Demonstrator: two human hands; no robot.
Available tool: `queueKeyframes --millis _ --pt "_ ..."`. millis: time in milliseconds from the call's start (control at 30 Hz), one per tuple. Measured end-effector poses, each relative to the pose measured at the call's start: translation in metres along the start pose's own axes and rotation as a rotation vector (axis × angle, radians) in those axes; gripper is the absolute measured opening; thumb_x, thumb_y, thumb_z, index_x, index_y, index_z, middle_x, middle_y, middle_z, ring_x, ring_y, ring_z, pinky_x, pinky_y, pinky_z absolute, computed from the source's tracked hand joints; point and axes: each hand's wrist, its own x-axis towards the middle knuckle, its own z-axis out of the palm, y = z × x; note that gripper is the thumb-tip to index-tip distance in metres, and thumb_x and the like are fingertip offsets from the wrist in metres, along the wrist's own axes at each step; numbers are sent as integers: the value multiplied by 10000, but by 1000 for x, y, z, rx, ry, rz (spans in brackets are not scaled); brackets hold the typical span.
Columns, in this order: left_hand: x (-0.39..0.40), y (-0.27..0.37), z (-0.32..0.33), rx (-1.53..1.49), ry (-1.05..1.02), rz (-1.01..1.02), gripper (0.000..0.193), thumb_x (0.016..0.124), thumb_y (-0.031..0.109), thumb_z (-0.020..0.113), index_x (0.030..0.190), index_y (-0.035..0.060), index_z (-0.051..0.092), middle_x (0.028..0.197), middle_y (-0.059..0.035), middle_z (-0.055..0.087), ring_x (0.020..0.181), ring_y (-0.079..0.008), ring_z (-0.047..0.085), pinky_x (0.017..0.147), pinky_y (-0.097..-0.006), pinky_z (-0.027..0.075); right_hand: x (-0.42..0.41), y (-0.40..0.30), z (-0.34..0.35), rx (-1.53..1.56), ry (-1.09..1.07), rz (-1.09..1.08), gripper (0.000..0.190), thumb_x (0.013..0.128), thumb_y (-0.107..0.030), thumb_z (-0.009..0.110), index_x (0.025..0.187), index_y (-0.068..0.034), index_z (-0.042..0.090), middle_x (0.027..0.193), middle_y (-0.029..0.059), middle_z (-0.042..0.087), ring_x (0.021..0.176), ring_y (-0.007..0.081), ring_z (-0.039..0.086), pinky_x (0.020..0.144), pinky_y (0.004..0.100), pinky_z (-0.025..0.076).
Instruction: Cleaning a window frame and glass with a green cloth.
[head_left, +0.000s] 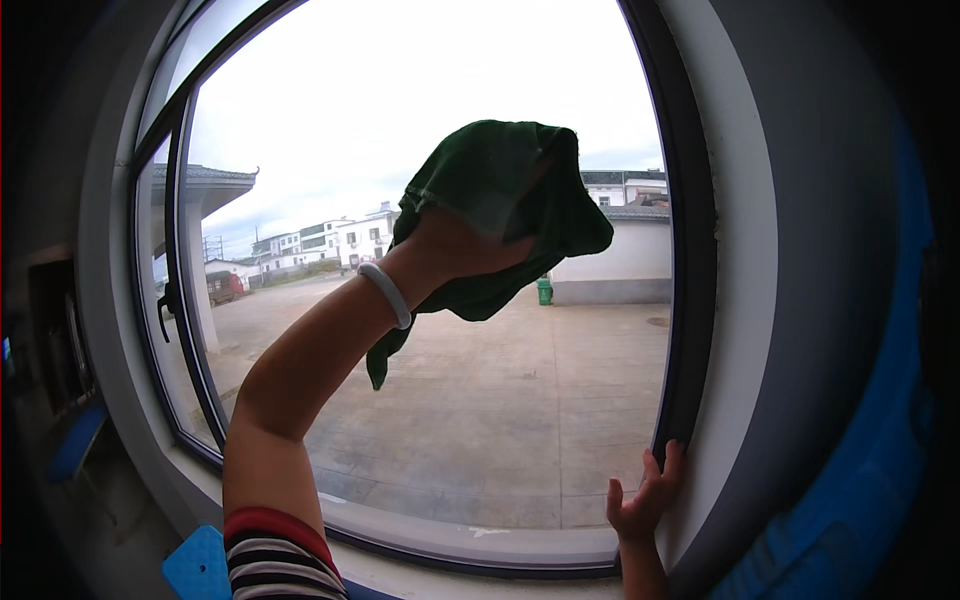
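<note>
A dark green cloth (487, 172) is in my left hand (469, 240), held up against the large window pane (465, 405). Part of it covers my fingers, and a loose corner hangs below my wrist. A pale bangle circles that wrist, and the sleeve is striped with a red cuff. Low on the right, my right hand (649, 495) touches the dark window frame (686, 300) at its lower right side. Its fingers are spread and it holds nothing.
At the left is a narrower window section with a black handle (165, 311). The white sill (420, 581) runs below. A light blue plastic stool (199, 562) stands at the bottom left, and a large blue object (847, 480) at the right. Outside lie a paved yard and white buildings.
</note>
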Motion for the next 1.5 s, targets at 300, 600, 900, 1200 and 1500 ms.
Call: queueKeyframes --millis 300,600,900,1200,1500 --pt "68 -44 24 2 151 -290 772 899 429 676 1554 195 342 1471 -197 464 1350 -388 460 1148 -494 343 3 -5 3 13 12 -23 601 961 -468 561 1346 -15 470 1474 316 392 1404 478 352 1161 586 270" --pt "-30 69 9 -244 -54 -116 898 817 378 730 1581 166 308 1564 -204 327 1454 -405 302 1206 -531 231 7 -5 1 46 -9 -6 618 955 -490 563 1357 -29 472 1469 312 396 1385 482 377 1145 591 293" --pt "72 30 36 -154 106 -15 797 891 379 686 1575 204 318 1527 -171 387 1428 -372 353 1198 -506 265 2 0 0 23 -36 -6 662 951 -527 557 1369 -23 460 1471 322 387 1385 490 361 1139 580 294" --pt "217 7 -16 -3 205 -253 442 871 344 667 1209 60 650 1058 -141 702 986 -294 679 899 -401 541 -5 8 2 -47 -10 -10 653 897 -502 637 1350 -65 463 1410 309 432 1292 496 456 1095 637 333" --pt "82 -252 24 -73 271 -650 616 966 590 449 1470 236 429 1434 -180 520 1346 -408 480 1128 -510 362 -1 1 7 10 -24 11 594 925 -468 611 1347 -70 480 1427 294 436 1331 474 435 1108 619 326"
